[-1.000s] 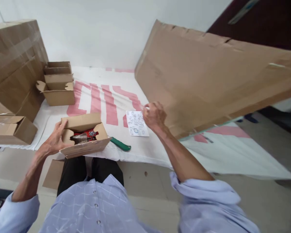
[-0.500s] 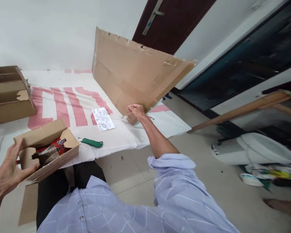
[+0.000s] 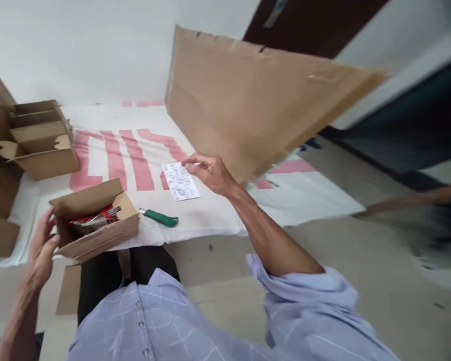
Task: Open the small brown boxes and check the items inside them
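While the open box (image 3: 108, 238) sits at the near edge of the table (image 3: 221, 220) with a red packet (image 3: 97, 219) inside, the left hand (image 3: 42, 253) lies against its left end. Past the green knife (image 3: 161, 217), the right hand (image 3: 212, 174) hangs by the card (image 3: 181, 183), fingertips close; blur hides whether either hand truly grips anything. Steadying the box while reaching seems the step; the next move would want a light, exact pinch.

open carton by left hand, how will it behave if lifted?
The carton will probably flex if squeezed, since its walls look like thin cardboard. The red packet inside could shift if tilted, as the carton's top stands open.
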Demonstrator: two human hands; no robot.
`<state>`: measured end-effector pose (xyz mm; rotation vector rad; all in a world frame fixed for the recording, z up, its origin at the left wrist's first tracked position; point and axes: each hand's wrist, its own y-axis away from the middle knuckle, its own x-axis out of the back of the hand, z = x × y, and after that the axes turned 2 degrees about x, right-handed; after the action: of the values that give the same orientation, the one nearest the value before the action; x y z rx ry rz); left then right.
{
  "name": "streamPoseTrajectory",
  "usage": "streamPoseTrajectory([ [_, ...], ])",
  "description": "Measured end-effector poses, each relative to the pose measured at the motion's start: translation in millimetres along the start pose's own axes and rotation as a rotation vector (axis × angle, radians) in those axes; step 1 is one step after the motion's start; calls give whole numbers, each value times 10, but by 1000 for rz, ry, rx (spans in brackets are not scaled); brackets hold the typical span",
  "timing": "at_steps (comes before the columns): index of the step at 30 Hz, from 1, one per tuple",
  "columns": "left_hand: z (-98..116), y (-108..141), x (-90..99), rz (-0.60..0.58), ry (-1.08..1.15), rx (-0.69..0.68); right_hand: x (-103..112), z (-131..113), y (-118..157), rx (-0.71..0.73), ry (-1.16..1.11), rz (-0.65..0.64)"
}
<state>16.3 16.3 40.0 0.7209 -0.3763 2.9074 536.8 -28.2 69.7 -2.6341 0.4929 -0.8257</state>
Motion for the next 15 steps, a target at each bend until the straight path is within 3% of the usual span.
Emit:
streamPoseTrajectory([
  [3, 43, 57, -19, -35, 26, -72, -640, -612, 120, 319, 10, -366],
  [6, 51, 109, 11, -66, 33, -100, -1135, -1018, 339, 540, 110, -593],
  [8, 53, 145, 29, -67, 55, -99, -1320, -1121, 548, 692, 222, -622],
  [11, 38, 181, 21, -51, 82, -107, -1378, -1117, 876, 897, 348, -536],
  [13, 4, 191, -6, -11, 104, -114, -1340, -1096, 1002, 935, 321, -496],
  [15, -54, 197, -40, 52, 107, -103, -1324, -1108, 990, 861, 240, -529],
])
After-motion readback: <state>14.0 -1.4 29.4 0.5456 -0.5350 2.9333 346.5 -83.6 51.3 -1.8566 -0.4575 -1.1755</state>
